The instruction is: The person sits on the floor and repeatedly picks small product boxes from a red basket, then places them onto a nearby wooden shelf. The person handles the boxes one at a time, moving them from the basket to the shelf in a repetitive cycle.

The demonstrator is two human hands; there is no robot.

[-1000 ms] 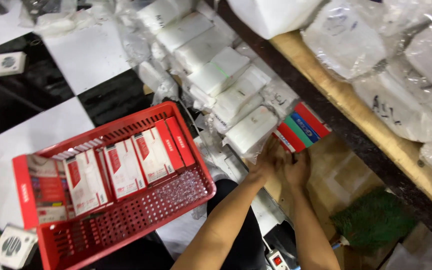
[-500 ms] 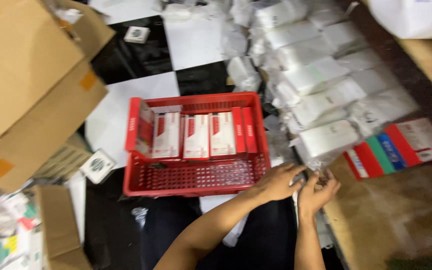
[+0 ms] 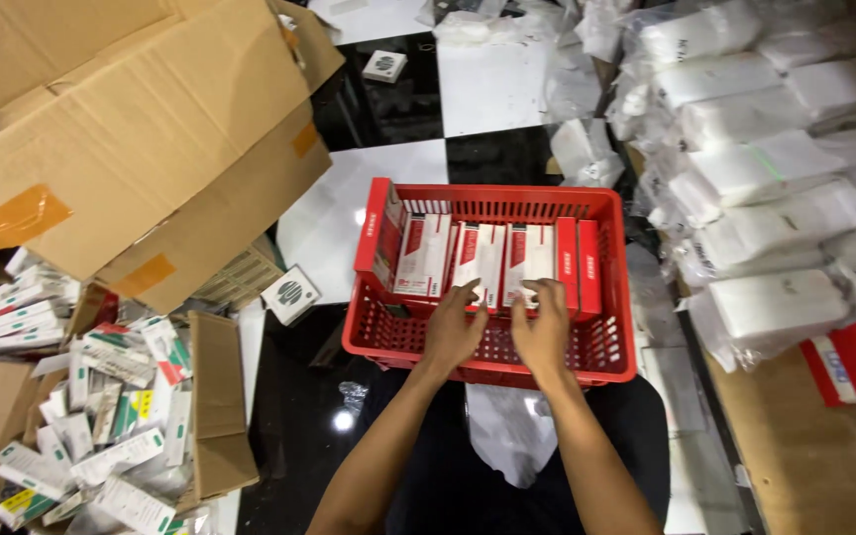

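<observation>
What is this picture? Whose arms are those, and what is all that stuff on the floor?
The picture comes from a camera worn on a person's head, looking down, so the two bare arms are that person's own. The left hand and right hand reach into a red plastic basket and touch the red-and-white cardboard packets standing in a row inside; neither hand clearly grips one. The basket sits on a black-and-white tiled floor. At left are big brown cardboard boxes and a heap of small boxes. At right lie white parcels in clear plastic bags.

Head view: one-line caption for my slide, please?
Both hands, left hand and right hand, reach into a red basket of red-and-white boxes.
</observation>
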